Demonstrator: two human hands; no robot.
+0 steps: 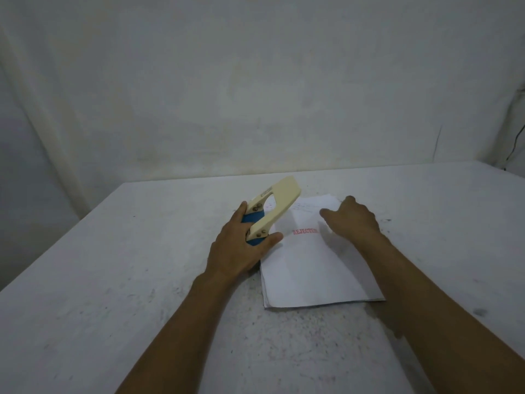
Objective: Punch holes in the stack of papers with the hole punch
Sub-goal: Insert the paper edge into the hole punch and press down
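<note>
Head view looks down on a pale table (113, 280). Left of the stack of papers (309, 271), the left hand (241, 251) has its fingers wrapped around the blue base of the hole punch (272, 211), whose cream handle stands tilted up over the stack's left edge. It looks rigid and fairly weighty, best gripped low at the base as now. The stack lies flat mid-table, white, with a red "REJECTED" stamp; thin, floppy sheets likely to slide apart. On the stack's far right part, the right hand (352, 220) rests with fingers spread flat, gripping nothing, pinning the sheets.
</note>
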